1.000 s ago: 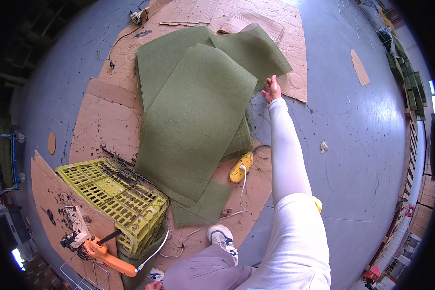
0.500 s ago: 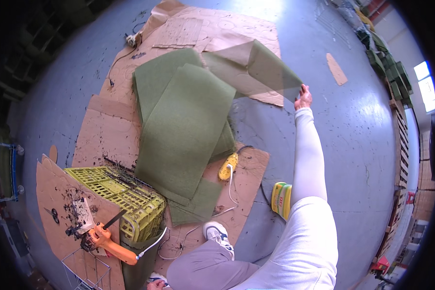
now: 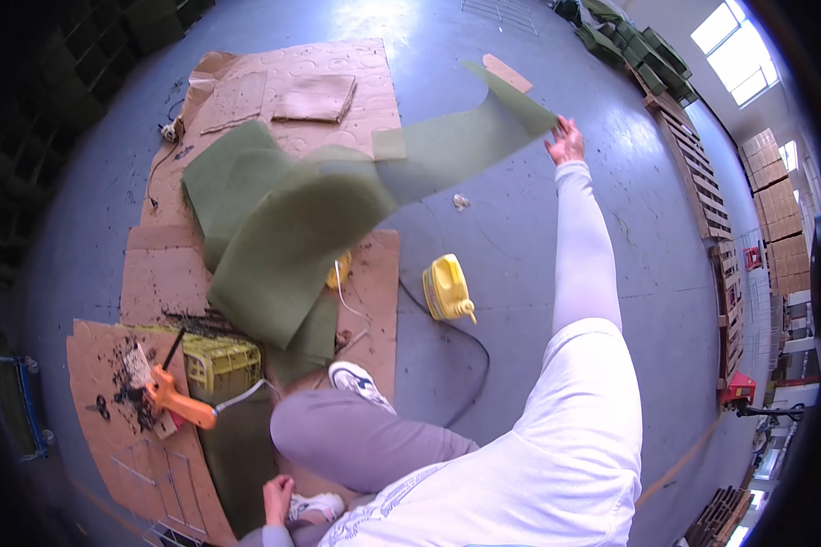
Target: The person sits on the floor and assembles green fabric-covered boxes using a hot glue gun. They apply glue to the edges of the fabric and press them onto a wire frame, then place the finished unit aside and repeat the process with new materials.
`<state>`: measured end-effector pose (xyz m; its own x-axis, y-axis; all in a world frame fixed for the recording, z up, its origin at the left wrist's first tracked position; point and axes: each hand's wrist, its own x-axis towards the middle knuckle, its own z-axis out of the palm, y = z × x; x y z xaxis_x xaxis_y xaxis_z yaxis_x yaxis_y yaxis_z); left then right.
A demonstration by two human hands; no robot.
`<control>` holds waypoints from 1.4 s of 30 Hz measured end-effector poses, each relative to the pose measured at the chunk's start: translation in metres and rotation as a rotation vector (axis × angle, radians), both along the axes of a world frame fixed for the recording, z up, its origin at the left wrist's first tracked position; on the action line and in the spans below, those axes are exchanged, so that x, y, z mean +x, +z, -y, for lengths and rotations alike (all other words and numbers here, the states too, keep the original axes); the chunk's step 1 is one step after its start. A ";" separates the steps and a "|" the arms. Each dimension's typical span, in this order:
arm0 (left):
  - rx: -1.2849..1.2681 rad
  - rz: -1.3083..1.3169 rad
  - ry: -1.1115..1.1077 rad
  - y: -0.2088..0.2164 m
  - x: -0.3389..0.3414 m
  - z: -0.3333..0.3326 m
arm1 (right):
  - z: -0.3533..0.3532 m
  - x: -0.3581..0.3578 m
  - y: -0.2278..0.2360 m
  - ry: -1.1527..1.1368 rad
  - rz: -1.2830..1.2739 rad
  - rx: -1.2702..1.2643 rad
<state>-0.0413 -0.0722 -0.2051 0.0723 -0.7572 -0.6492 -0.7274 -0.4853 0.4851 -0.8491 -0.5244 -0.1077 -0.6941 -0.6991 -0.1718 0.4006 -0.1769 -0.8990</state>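
Note:
My right hand (image 3: 567,143) reaches far out to the right, its fingers closed on the corner of a thin green sheet (image 3: 465,137). This sheet stretches leftward in the air, blurred and see-through in places. Its left part curves up over a pile of similar green sheets (image 3: 228,173) on the cardboard. My left hand (image 3: 277,500) hangs low beside my shoe, fingers curled, with no object visible in it. An orange-handled hot glue gun (image 3: 182,398) rests on the cardboard by a yellow plastic crate (image 3: 223,363), left of my knee.
A yellow jug (image 3: 449,287) stands on the grey floor, with a dark cable (image 3: 483,365) curving past it. A yellow power strip (image 3: 339,270) sits partly under the sheet. Scissors (image 3: 100,407) and dark scraps lie on the left cardboard (image 3: 91,356). Wooden pallets (image 3: 693,173) line the right.
My right hand has swung the green sheet's corner farther out, and the pile's upper sheet has lifted and curled. My left hand has come more into view. The view has shifted right.

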 end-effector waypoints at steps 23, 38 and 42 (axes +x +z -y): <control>0.172 -1.367 0.560 0.076 -0.256 0.479 | -0.074 0.361 0.038 1.284 -0.419 -0.297; -0.160 -1.245 0.362 0.162 -0.219 0.511 | 0.016 0.367 -0.259 0.404 -0.155 0.708; -0.243 -1.161 0.216 0.189 -0.192 0.520 | 0.045 0.387 -0.264 0.261 -0.089 0.480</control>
